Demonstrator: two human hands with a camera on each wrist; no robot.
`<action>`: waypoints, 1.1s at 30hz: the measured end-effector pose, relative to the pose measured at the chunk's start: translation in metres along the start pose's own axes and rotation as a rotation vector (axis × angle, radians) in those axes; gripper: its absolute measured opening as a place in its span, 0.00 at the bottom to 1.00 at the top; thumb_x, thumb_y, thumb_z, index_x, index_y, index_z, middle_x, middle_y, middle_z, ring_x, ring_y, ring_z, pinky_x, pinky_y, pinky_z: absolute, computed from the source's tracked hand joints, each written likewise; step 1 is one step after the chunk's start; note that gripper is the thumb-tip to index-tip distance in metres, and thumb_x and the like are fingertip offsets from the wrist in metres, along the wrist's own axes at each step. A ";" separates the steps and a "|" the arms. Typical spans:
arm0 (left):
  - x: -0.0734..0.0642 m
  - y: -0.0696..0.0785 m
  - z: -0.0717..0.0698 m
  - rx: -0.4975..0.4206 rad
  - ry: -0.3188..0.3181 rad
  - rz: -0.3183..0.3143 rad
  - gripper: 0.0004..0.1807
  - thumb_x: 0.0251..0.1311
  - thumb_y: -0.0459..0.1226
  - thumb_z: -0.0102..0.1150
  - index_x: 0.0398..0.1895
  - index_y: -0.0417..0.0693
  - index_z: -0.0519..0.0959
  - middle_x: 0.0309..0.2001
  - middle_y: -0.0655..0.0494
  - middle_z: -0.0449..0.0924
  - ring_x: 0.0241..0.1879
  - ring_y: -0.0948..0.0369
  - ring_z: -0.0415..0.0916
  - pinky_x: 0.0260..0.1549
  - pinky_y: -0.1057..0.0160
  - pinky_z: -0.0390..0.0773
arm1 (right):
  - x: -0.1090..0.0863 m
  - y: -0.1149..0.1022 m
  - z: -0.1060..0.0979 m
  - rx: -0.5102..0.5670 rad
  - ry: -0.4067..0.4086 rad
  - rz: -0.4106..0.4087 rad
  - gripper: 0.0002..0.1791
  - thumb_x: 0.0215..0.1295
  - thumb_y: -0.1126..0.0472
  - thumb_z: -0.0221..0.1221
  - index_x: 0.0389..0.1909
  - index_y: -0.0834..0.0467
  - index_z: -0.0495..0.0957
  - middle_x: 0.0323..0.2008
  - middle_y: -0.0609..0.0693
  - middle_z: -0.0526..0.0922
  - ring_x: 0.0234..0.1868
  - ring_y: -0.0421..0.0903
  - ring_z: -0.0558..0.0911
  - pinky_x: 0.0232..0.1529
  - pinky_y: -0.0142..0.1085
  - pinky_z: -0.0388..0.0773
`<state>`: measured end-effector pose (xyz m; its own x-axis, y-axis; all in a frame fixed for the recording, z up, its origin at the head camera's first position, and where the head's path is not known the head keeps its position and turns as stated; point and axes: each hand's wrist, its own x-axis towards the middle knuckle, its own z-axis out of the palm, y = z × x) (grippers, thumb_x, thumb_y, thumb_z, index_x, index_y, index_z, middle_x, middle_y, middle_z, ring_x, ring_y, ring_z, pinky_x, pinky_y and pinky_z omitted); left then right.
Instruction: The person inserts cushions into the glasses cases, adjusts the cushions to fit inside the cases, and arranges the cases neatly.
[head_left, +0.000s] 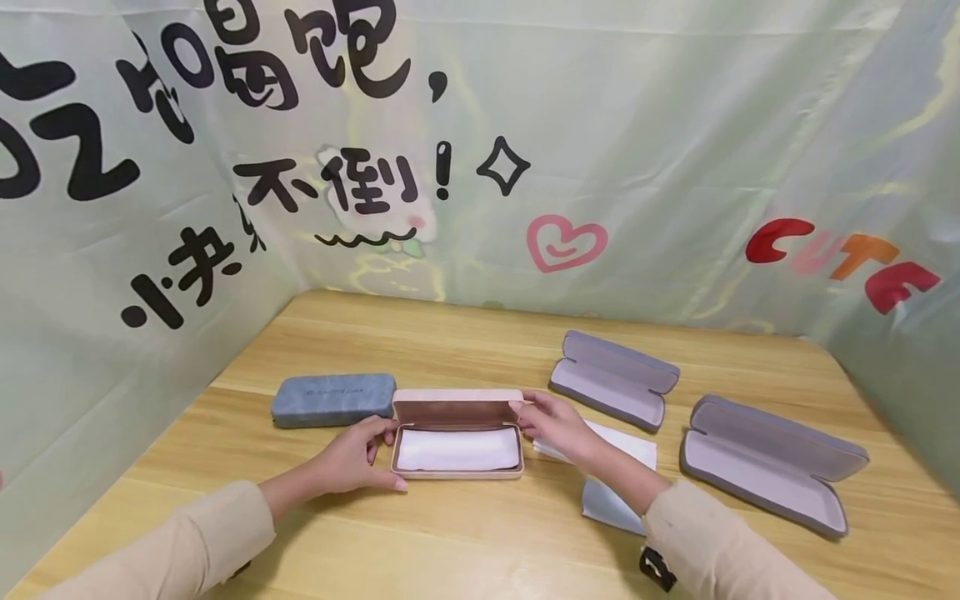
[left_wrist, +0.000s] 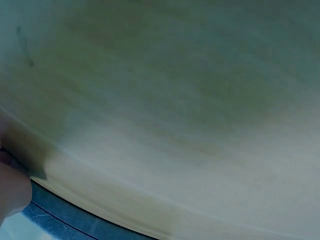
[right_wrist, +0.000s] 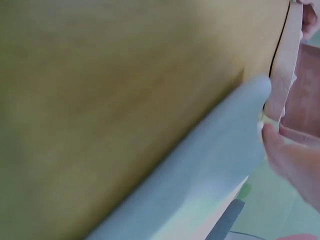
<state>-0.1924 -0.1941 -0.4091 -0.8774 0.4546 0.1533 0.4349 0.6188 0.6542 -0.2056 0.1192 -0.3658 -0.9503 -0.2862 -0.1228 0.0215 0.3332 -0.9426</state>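
Observation:
A pink glasses case (head_left: 457, 395) stands with its lid up in the middle of the wooden table. Inside it lies a folded white cloth (head_left: 457, 450). My left hand (head_left: 345, 460) holds the case's left end, thumb along the front corner and fingers at the side. At the upper right corner, my right hand (head_left: 558, 427) pinches the raised lid, its thumb on the inner edge. The right wrist view shows that hand (right_wrist: 297, 162) at the edge of the pink case. Only part of the left hand (left_wrist: 14, 190) enters the left wrist view.
A closed blue glasses case (head_left: 333, 400) sits left of the pink one. Under my right forearm lie a white cloth (head_left: 630, 446) and a light blue cloth (head_left: 606, 504). Two grey glasses cases, a smaller one (head_left: 611, 387) and a larger one (head_left: 765, 475), stand open at right.

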 end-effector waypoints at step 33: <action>0.000 0.005 0.002 0.016 0.026 -0.001 0.33 0.35 0.48 0.76 0.41 0.38 0.72 0.33 0.58 0.68 0.21 0.72 0.57 0.20 0.72 0.63 | 0.032 -0.004 -0.009 -0.048 -0.227 0.022 0.29 0.67 0.46 0.48 0.55 0.67 0.71 0.54 0.57 0.70 0.28 0.40 0.64 0.41 0.32 0.68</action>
<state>-0.1896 -0.1895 -0.4077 -0.8828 0.4371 0.1720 0.4368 0.6293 0.6428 -0.2387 0.1174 -0.3632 -0.8551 -0.4716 -0.2154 0.0215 0.3829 -0.9236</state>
